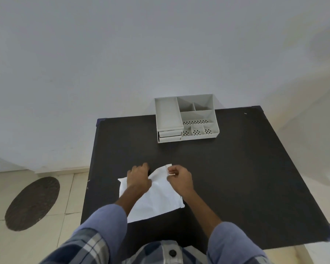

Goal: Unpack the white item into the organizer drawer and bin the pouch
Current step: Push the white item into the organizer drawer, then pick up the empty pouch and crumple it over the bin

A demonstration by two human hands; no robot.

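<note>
A flat white pouch (pixel 156 199) lies on the black table (pixel 236 178) just in front of me. My left hand (pixel 139 178) presses down on its upper left part with the fingers curled. My right hand (pixel 179 178) pinches the pouch's far top corner, where a small flap is lifted off the table. What is inside the pouch is hidden. The grey organizer (pixel 187 119) stands at the table's far edge against the wall, with two small drawers (pixel 170 136) stacked at its front left, both looking pushed in.
The organizer has several open compartments on top, some with perforated floors. A dark oval mat (pixel 32 203) lies on the tiled floor to the left of the table. A pale wall rises behind the table. No bin is in view.
</note>
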